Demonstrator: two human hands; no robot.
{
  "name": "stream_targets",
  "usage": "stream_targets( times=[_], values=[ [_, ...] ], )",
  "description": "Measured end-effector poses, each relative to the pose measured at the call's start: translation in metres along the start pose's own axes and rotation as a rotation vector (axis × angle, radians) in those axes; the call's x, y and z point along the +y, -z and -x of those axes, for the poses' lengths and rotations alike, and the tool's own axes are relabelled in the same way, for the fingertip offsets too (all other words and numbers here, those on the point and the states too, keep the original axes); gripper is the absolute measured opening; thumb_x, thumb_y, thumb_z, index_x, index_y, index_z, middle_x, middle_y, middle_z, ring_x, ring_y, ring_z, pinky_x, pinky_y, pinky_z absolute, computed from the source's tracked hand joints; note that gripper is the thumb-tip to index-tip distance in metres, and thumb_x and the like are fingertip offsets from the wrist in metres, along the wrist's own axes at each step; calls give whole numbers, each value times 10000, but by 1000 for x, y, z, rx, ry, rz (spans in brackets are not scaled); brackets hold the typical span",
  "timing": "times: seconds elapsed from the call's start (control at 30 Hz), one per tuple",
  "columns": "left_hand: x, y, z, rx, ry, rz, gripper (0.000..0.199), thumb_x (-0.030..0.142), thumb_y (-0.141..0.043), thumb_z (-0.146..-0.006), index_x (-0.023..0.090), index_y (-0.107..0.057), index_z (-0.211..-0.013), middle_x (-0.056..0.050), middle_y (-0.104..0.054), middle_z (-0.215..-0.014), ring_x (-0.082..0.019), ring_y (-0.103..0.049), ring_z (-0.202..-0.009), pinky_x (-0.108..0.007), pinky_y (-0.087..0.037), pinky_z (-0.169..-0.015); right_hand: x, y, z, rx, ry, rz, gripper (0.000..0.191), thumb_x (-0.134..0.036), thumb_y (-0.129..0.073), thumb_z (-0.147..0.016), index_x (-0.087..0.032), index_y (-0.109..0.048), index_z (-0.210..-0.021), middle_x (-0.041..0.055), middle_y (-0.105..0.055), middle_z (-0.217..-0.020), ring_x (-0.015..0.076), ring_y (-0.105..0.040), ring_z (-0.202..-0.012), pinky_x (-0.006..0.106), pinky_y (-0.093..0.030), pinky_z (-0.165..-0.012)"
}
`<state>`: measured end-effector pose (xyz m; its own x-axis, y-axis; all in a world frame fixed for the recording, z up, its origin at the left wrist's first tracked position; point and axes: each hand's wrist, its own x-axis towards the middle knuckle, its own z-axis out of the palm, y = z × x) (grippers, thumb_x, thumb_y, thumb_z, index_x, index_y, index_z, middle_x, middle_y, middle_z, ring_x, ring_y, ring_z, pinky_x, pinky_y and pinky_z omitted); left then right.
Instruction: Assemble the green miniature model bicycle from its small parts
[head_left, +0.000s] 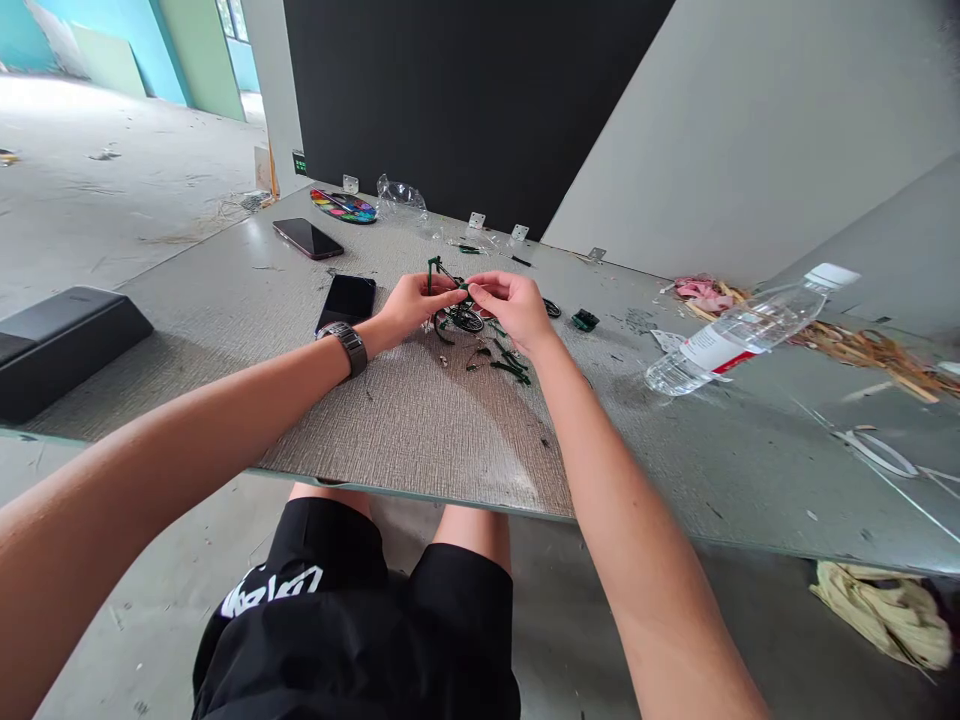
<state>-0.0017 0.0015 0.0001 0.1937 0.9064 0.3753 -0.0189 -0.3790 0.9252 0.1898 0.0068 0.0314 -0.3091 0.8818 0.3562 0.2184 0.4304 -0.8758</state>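
Over the middle of the table, a small dark green model bicycle (468, 320) is held between my two hands, its black spoked wheel hanging below my fingers. My left hand (416, 303), wearing a dark watch at the wrist, pinches the frame from the left. From the right, the thumb and fingertips of my right hand (512, 303) close on the same model near its top; the exact spot they grip is hidden. Loose green parts (511, 366) lie on the table just below. Another black wheel (552, 308) and a dark green piece (585, 320) rest right of my right hand.
Two phones, a nearer one (349, 300) and a farther one (308, 238), lie to the left. A black case (67, 345) stands at far left. Behind are a paint palette (343, 206) and clear plastic packaging (402, 200). A water bottle (742, 340) leans at right.
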Motion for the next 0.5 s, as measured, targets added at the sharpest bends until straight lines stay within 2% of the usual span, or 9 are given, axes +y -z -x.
stream_targets(
  times=[0.13,0.3,0.5],
  values=[
    [6,-2,2,-28,-102,-22,272,355,-797,-806,155,-746,-983,-96,-782,-959,-174,-713,-877,-327,-578,-811,-5,2,2,-31,4,-63,462,-570,-879,-692,-231,-732,-970,36,-719,-855,174,-638,-772,354,-564,-724],
    [15,-3,5,43,-201,-187,290,321,-813,-776,154,-766,-1009,-92,-800,-944,-184,-737,-862,-336,-594,-828,-12,4,3,-35,22,-98,421,-499,-900,-677,-245,-722,-962,30,-698,-901,190,-645,-877,356,-575,-779],
    [25,-1,10,86,-383,-411,266,213,-767,-812,199,-755,-1077,-56,-800,-1063,-185,-743,-998,-346,-569,-962,-21,13,5,-112,49,-80,399,-434,-895,-683,-244,-717,-985,26,-697,-946,198,-643,-947,384,-564,-867]
  ],
)
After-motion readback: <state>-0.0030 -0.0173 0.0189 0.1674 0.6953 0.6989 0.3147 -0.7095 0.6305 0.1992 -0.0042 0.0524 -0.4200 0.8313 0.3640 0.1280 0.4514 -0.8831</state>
